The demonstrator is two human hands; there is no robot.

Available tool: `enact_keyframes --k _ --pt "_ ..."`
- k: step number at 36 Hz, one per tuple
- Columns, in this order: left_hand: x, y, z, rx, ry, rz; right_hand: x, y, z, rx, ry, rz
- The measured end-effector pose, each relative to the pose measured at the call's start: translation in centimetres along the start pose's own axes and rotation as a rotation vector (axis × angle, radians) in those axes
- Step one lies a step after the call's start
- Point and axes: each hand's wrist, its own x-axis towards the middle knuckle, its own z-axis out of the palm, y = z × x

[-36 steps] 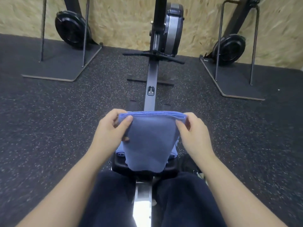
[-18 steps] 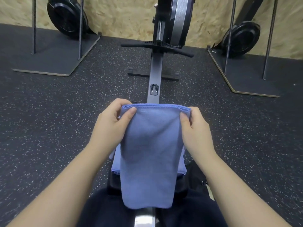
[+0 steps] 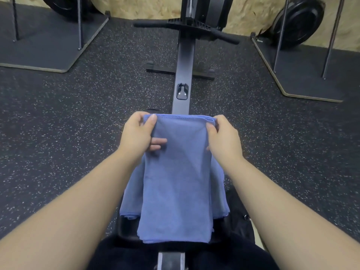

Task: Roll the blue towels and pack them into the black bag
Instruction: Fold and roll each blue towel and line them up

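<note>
1. Speckled rubber floor (image 3: 58, 123) fills the scene, with a chipboard wall at the far edge; a rower rail (image 3: 183, 61) runs straight away from the person, who sits astride it; weight stands sit on mats to either side.
2. One blue towel (image 3: 177, 182) is held up over the rail, folded into a long narrow strip; its top fold is level at the hands and its lower end hangs onto the seat (image 3: 124, 227); more blue cloth (image 3: 130, 195) lies beneath it on the seat, wider than the strip.
3. Left hand (image 3: 136, 135): grip pinching the top left corner, thumb on the near face, fingers wrapped behind with two tips showing on the edge lower down.
4. Right hand (image 3: 224, 137): grip pinching the top right corner in the same way, thumb on the near face; the fingers behind are hidden.
5. Black bag: not identifiable; a dark shape lies by the person's right thigh, but it cannot be told what it is.
6. Judgement: the step in hand is the start of the roll; none is yet formed.
7. Advice: keep the top edge square and taut between both grips; turn it over tightly and evenly so both sides advance together; keep the side edges aligned, or the roll will cone; keep the hanging end clear of the cloth beneath so that it is not dragged in.
</note>
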Motion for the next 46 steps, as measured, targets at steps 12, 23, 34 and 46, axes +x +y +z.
enact_keyframes --k 12,23,34,46 --pt "4.9 -3.0 1.5 -0.102 0.020 -0.110 4.3 2.2 3.3 0.156 -0.021 0.177" --pt "0.7 -6.4 -0.7 0.398 -0.215 0.238 0.0 4.9 3.5 0.049 -0.261 -0.046" --pt "-7.7 -13.5 -3.5 0.750 -0.538 0.405 -9.7 7.9 2.6 -0.258 -0.531 -0.436" --pt "-10.3 -15.0 -4.1 1.006 -0.590 0.469 -14.7 9.0 4.2 -0.515 -0.628 -0.393"
